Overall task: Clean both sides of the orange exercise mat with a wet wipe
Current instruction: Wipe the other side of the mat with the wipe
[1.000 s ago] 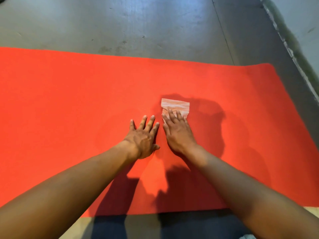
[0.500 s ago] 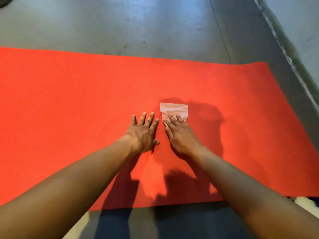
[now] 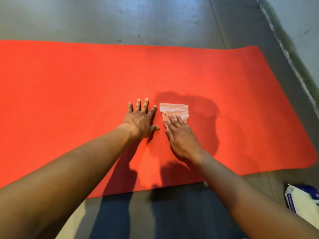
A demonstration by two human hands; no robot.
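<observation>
Pretty much just skin here: left forearm (image 3: 77, 166) and right forearm (image 3: 241, 195) bare right down to left hand (image 3: 140, 120) and right hand (image 3: 181, 137).

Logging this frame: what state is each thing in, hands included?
orange exercise mat: unrolled, flat on the floor.
left hand: open, fingers spread, flat on the mat.
wet wipe: flat on the mat, near edge pinned under fingers.
right hand: open, straight fingers pressing the wet wipe.
wipes pack: lying on the floor, cut by the frame; open or sealed unclear.
</observation>
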